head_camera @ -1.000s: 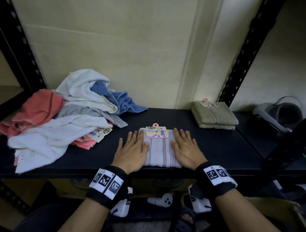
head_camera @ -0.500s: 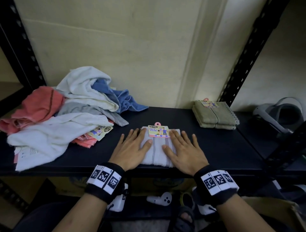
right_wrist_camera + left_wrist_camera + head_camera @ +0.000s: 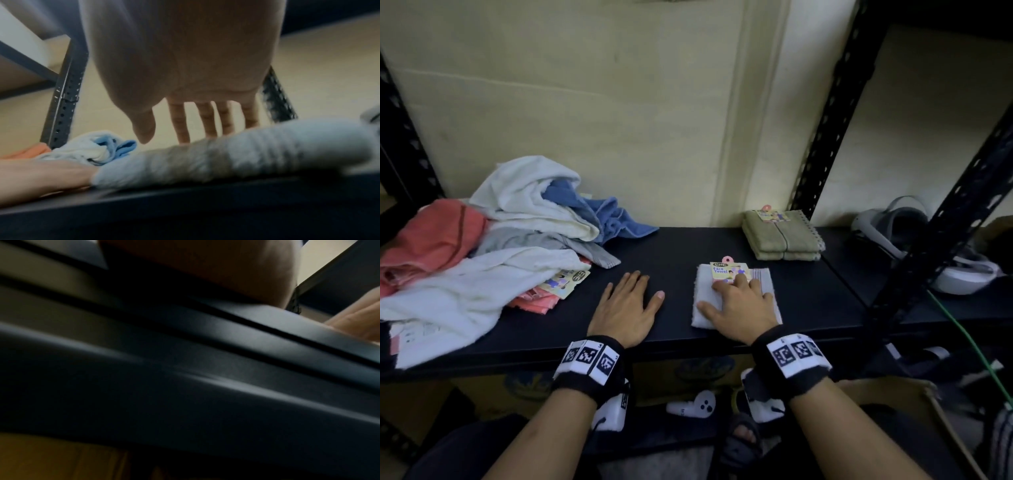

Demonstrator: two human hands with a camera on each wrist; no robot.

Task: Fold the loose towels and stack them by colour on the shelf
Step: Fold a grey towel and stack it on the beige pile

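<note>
A folded white striped towel (image 3: 703,291) with a card label (image 3: 726,271) lies near the front of the black shelf (image 3: 674,250). My right hand (image 3: 739,301) lies flat on it, fingers straight, tips at the label. The right wrist view shows those straight fingers (image 3: 207,120) above the blurred towel (image 3: 246,151). My left hand (image 3: 628,301) rests flat on bare shelf to the towel's left, apart from it. A loose pile sits at the left: white towels (image 3: 524,192), a blue towel (image 3: 613,219), a grey towel (image 3: 534,240), a coral towel (image 3: 431,236). Folded olive towels (image 3: 780,236) are stacked back right.
Black slotted shelf posts (image 3: 828,113) rise at the right of the bay. A white headset (image 3: 914,240) lies on the neighbouring shelf at far right. Below the shelf are a white controller (image 3: 697,406) and a cardboard box (image 3: 928,411). The left wrist view is dark, showing only the shelf edge (image 3: 205,353).
The folded white towel has slid to the right under my right hand. My left hand has come off the towel and now lies on bare shelf.
</note>
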